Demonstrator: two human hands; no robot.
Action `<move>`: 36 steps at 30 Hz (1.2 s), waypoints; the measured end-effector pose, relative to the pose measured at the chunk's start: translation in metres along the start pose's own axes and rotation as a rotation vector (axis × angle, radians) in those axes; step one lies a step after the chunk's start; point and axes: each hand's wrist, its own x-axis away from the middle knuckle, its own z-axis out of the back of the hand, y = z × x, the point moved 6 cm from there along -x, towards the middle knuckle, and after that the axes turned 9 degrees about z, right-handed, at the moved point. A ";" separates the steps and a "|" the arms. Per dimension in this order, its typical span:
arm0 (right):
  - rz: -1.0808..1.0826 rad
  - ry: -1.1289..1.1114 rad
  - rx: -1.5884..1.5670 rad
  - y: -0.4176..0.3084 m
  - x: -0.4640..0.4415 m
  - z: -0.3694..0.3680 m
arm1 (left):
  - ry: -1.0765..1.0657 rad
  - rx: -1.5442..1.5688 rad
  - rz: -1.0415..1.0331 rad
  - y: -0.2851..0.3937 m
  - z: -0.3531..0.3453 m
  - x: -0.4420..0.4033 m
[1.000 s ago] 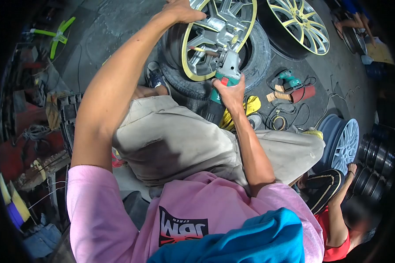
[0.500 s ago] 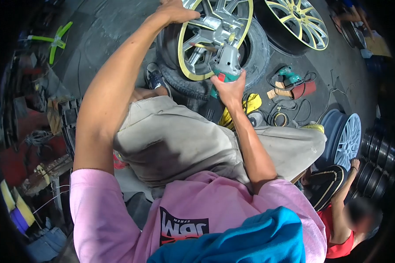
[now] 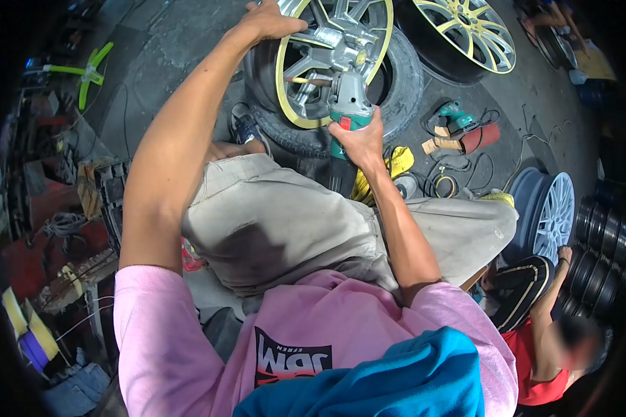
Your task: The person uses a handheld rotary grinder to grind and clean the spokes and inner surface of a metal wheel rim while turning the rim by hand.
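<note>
Silver metal with a yellow edge is forming the spoked wheel rim (image 3: 344,53), which is leaning at a tilt over a round, dull black rubber tire (image 3: 405,104) on the dark floor (image 3: 181,69). The left hand (image 3: 266,22) is grasping the rim's upper edge, thumb lying on the front; its other fingers are partly out of view. The right hand (image 3: 360,139) is closing around the green body of a grey-headed power tool (image 3: 351,97), thumb near the red switch. Its slim bit (image 3: 316,81) is lying across a gap between spokes; contact with metal cannot be confirmed. Judgement: good practice is calling for a firm rim hold, light even pressure, a shallow angle along the spoke's contours, and left fingers staying well away from the bit.
</note>
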 end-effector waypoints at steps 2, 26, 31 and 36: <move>0.004 -0.034 0.017 0.002 0.000 0.000 | 0.005 -0.016 -0.010 0.003 0.002 0.002; -0.077 0.227 -0.059 0.022 0.004 0.062 | 0.032 0.088 0.011 0.009 0.016 0.027; -0.077 0.303 0.032 0.015 -0.006 0.066 | 0.049 0.035 -0.004 0.011 0.010 0.025; 0.009 0.245 0.104 0.002 -0.005 0.061 | 0.012 0.052 0.041 0.011 0.011 0.026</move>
